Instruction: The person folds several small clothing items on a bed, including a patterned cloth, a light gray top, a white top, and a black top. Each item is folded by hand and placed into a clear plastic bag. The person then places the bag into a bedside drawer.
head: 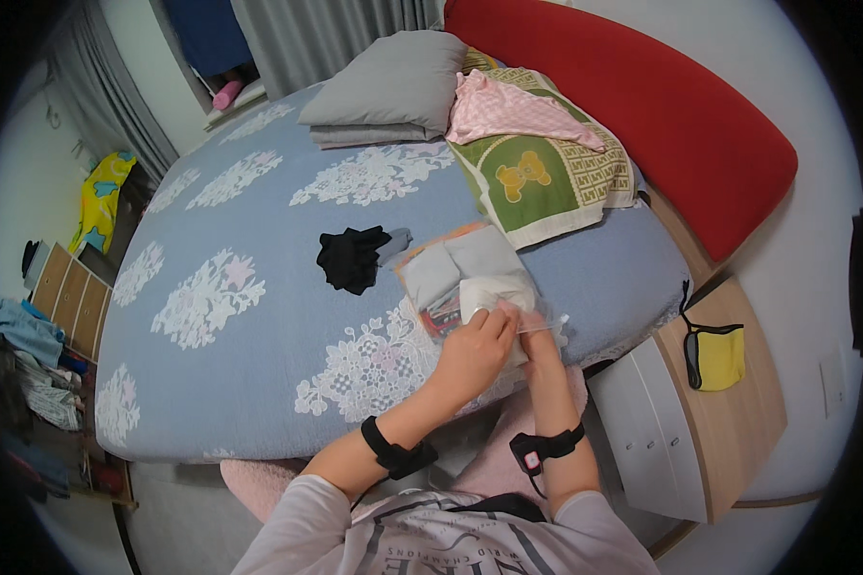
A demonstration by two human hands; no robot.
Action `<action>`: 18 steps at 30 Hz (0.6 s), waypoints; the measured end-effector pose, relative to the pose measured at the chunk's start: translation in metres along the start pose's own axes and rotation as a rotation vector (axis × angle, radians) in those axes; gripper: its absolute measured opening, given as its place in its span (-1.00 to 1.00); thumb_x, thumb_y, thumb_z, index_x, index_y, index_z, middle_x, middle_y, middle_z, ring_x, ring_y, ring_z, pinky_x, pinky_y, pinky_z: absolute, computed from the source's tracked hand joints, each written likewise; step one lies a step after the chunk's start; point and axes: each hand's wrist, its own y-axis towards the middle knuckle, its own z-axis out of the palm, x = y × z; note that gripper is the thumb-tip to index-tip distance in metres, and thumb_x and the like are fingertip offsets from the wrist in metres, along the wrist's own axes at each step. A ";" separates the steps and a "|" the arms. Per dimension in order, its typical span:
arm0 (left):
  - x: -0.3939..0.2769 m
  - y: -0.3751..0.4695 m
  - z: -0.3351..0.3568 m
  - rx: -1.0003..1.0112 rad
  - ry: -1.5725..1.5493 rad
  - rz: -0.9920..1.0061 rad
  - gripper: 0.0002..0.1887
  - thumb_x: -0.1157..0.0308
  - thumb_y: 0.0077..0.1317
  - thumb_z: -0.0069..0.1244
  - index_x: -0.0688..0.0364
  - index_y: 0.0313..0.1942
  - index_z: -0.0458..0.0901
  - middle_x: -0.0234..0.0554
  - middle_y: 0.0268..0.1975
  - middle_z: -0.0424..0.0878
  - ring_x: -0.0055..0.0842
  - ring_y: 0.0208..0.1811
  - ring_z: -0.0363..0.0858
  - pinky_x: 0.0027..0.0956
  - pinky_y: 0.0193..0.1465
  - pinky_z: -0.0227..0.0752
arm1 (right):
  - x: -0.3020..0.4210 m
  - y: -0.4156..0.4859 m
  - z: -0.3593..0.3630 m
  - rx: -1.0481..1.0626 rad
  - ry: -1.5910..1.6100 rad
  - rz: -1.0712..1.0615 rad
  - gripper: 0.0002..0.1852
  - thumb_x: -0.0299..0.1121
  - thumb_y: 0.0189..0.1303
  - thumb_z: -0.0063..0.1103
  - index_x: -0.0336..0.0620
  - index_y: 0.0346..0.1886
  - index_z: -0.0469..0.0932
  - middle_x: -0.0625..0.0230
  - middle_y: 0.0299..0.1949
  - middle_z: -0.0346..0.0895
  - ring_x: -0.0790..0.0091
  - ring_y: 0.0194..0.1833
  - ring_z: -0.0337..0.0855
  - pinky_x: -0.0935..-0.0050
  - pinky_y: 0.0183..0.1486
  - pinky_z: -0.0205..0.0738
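A clear plastic bag point(442, 262) with an orange edge lies on the bed in front of me. Folded light grey cloth point(485, 251) shows through it, along with a small patterned bundle point(442, 314). My left hand point(478, 352) has its fingertips bunched on a folded white cloth point(489, 291) at the bag's near end. Close beside it, my right hand point(539, 345) reaches to the same cloth, its fingers partly covered by clear plastic; their grip is hidden. Left of the bag lies a crumpled black cloth point(352, 259), touching a grey-blue cloth point(394, 243).
The bed point(259, 215) has a blue floral cover and a red headboard point(640, 108). A grey pillow point(395, 79), a green bear-patterned towel point(539, 187) and a pink checked cloth point(510, 111) lie on it. At right stands a nightstand point(748, 431) with a yellow pouch point(719, 356).
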 end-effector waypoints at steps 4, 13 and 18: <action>-0.001 -0.003 -0.001 0.029 -0.008 -0.023 -0.54 0.49 0.05 0.03 0.34 0.03 0.57 -0.23 -0.32 0.44 -0.40 -0.27 0.53 -0.38 -0.39 0.48 | 0.018 0.012 0.008 0.022 -0.143 0.033 -0.67 -0.25 0.22 0.31 -0.17 0.00 0.61 0.37 -0.13 0.63 0.43 -0.13 0.63 0.39 -0.15 0.52; -0.004 -0.005 -0.006 0.022 -0.018 -0.021 -0.64 0.44 0.05 0.03 0.36 -0.10 0.58 -0.25 -0.29 0.48 -0.43 -0.22 0.55 -0.46 -0.37 0.56 | 0.011 0.061 0.017 0.086 -0.197 -0.310 -0.63 -0.24 0.30 0.23 -0.30 0.05 0.57 0.29 -0.11 0.62 0.41 -0.13 0.63 0.45 -0.10 0.50; -0.007 -0.007 -0.002 0.012 -0.068 -0.049 -0.62 0.48 0.06 0.02 0.32 -0.05 0.57 -0.23 -0.29 0.47 -0.39 -0.22 0.55 -0.39 -0.33 0.53 | 0.023 0.072 0.021 0.077 -0.156 -0.097 -0.59 -0.21 0.37 0.13 -0.31 0.14 0.53 0.28 -0.02 0.60 0.41 -0.05 0.61 0.45 -0.02 0.51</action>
